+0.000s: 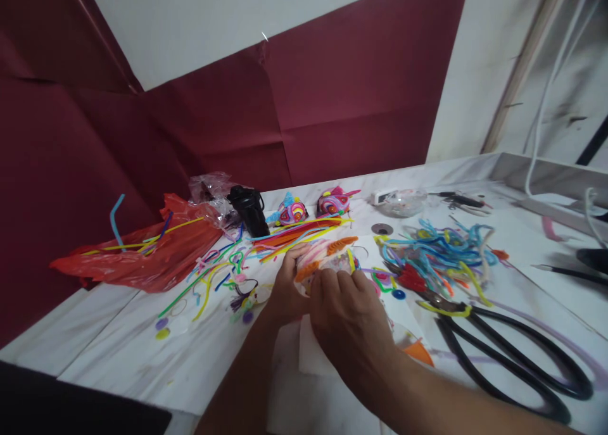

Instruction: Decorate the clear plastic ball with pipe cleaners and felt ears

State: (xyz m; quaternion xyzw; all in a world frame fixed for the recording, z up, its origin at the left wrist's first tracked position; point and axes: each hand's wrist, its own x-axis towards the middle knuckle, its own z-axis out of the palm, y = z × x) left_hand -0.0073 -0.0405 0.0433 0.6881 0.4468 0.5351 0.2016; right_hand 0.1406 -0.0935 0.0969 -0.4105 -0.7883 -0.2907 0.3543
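A rounded pipe-cleaner craft figure with pink and white strips and orange, ridged fin-like parts is held over the middle of the table. My left hand is closed around its left side. Over its near side, my right hand is closed with fingers bent and pressed against it; the fingertips are hidden, so I cannot tell what they pinch. Under both hands lies a white sheet. Just right of the figure are a flat coil of coloured pipe cleaners and a small blue disc.
Large black-handled scissors lie at right, near a heap of blue pipe cleaners. Two finished-looking colourful figures stand at the back beside a black bottle. A red plastic bag and loose pipe cleaners cover the left.
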